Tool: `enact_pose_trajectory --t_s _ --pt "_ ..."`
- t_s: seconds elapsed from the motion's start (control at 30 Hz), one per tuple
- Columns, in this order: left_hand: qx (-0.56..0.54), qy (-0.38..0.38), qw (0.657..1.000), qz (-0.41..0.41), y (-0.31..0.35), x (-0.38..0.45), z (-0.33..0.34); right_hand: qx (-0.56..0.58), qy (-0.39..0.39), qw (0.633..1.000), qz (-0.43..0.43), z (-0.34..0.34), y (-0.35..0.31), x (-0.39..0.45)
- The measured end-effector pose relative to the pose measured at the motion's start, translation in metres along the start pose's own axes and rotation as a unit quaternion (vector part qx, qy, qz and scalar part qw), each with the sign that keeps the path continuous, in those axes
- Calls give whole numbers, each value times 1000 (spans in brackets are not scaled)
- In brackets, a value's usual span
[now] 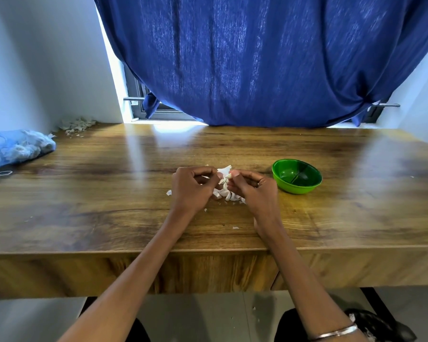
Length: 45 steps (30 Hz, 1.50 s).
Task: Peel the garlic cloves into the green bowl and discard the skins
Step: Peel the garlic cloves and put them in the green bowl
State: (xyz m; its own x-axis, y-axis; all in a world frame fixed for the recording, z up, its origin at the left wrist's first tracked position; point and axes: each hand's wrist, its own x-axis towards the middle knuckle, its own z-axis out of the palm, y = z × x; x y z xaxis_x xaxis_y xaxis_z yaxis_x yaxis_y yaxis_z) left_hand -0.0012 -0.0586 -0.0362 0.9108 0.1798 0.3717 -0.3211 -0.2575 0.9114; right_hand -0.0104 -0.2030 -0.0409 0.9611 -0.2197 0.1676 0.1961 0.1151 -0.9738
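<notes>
My left hand [192, 187] and my right hand [251, 187] meet over the middle of the wooden table [109, 193]. Between their fingertips they pinch a small white garlic clove [227, 176] with papery skin [224, 169] sticking up from it. Under the hands lies a heap of white garlic cloves and skins [226, 195]. The green bowl [297, 176] stands just to the right of my right hand, and nothing shows inside it.
A blue mesh bag [17, 146] lies at the table's left edge. A pile of dry skins [76, 124] sits in the far left corner. Small skin flakes [235, 227] dot the table near its front edge. A blue curtain [257, 58] hangs behind the table.
</notes>
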Motion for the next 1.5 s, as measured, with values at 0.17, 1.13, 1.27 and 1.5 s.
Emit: enact_pose_trajectory --t_s 0.17,1.13,1.27,1.5 --pt "112 10 992 50 -8 1 -3 36 10 999 9 -3 -4 -2" --pt "206 -19 928 311 -7 -5 5 -58 -94 994 -9 -2 2 -1" --pt "247 -32 896 368 -7 -6 7 -52 -89 995 5 -2 0 -2" --pt "204 0 907 367 -5 -6 14 15 -73 997 28 -6 -3 -4"
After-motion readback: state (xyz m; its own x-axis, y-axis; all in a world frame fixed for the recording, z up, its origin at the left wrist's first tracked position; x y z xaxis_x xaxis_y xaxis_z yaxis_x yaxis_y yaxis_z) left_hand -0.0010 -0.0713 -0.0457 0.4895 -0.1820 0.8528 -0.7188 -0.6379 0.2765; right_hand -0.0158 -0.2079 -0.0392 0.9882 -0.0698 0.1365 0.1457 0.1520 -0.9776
